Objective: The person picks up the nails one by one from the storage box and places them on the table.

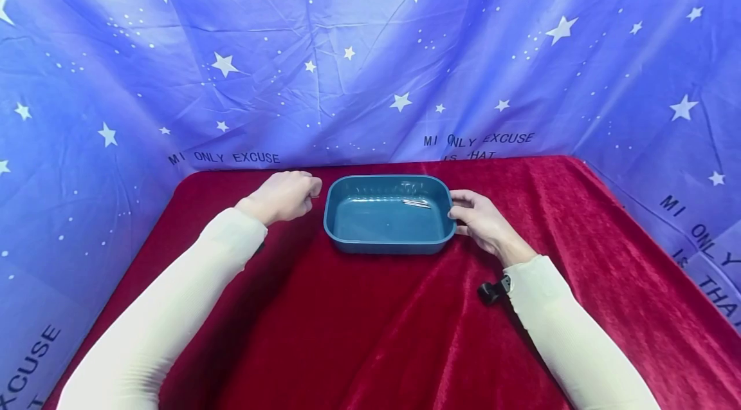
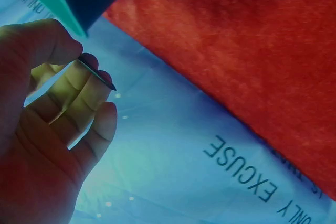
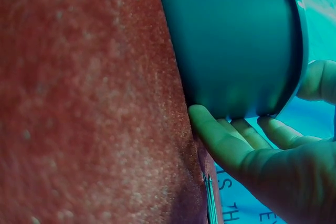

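A blue-green plastic box (image 1: pixel 388 246) with rounded corners stands on the red cloth. Several thin, shiny metal nails (image 1: pixel 417 203) lie inside it towards the right. My left hand (image 1: pixel 283 196) is beside the box's left end, held above the cloth. In the left wrist view its thumb and fingertips pinch a thin, dark, pointed nail (image 2: pixel 97 73), its head end hidden by the thumb. My right hand (image 1: pixel 480 220) grips the box's right end, thumb at the rim and fingers against the outer wall, as the right wrist view also shows.
Red velvety cloth (image 1: pixel 347 333) covers the table. Blue curtains (image 1: pixel 324 107) with white stars rise behind and at both sides. In the right wrist view several slim metal pieces (image 3: pixel 211 198) lie on the cloth just past the right hand.
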Tool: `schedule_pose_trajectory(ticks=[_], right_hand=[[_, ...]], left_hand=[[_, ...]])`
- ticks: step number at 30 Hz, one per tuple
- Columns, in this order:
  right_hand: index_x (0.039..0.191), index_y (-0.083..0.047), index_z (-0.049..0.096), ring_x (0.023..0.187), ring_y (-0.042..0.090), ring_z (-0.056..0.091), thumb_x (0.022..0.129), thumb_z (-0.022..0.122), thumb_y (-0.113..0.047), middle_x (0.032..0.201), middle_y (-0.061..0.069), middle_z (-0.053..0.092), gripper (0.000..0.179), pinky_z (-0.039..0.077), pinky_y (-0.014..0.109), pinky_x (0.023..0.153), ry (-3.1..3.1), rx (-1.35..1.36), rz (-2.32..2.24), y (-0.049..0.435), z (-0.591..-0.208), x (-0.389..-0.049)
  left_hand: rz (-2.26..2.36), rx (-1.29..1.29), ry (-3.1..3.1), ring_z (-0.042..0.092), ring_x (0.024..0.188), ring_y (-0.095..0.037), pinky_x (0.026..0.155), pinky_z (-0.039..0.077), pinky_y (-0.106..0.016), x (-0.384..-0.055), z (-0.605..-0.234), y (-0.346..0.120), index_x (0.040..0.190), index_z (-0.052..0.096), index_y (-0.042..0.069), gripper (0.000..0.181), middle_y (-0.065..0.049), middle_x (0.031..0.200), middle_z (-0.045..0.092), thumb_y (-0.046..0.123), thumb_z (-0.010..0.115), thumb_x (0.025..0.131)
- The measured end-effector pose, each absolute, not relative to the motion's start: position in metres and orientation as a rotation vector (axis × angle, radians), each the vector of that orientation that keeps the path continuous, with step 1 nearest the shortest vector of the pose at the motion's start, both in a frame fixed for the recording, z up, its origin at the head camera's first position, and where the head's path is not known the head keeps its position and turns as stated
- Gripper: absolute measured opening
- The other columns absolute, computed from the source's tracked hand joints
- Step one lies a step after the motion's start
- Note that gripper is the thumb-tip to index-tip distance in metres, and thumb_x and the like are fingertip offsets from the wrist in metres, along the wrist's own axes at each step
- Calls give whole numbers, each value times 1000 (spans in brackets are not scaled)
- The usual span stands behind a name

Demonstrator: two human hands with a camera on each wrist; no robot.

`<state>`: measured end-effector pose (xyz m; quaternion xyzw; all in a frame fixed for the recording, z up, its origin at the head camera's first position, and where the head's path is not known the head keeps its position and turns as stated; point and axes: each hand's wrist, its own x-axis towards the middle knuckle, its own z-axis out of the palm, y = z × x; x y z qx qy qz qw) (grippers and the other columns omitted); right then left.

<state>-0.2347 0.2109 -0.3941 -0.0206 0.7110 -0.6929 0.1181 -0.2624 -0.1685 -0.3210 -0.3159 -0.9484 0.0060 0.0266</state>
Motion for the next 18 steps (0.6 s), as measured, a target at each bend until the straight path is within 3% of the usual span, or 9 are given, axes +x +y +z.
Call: schedule_pose_trajectory(ticks=[5, 13, 18], right_hand=[[138, 8, 35, 91, 22, 60, 86, 47, 4, 127, 30, 44, 53, 55, 39, 78, 2077, -60, -2034, 212, -395, -235], [138, 8, 35, 87, 20, 59, 86, 47, 4, 125, 28, 45, 54, 56, 36, 75, 2067, -48, -2042, 210, -394, -234], [138, 7, 35, 88, 21, 59, 86, 47, 4, 127, 28, 45, 53, 56, 37, 76, 2066, -46, -2038, 210, -394, -234]], left_hand=[[17, -972, -2932, 55, 73, -20, 65, 48, -36, -264, -329, -174, 79, 58, 14, 14, 0, 75, 52, 0, 56, 75], [-7, -927, -2982, 56, 76, -22, 71, 50, -38, -268, -343, -183, 88, 63, 11, 15, -2, 80, 55, 2, 60, 76], [-35, -928, -2987, 55, 73, -23, 66, 49, -39, -269, -352, -188, 80, 60, 13, 14, -1, 78, 55, 1, 58, 74]])
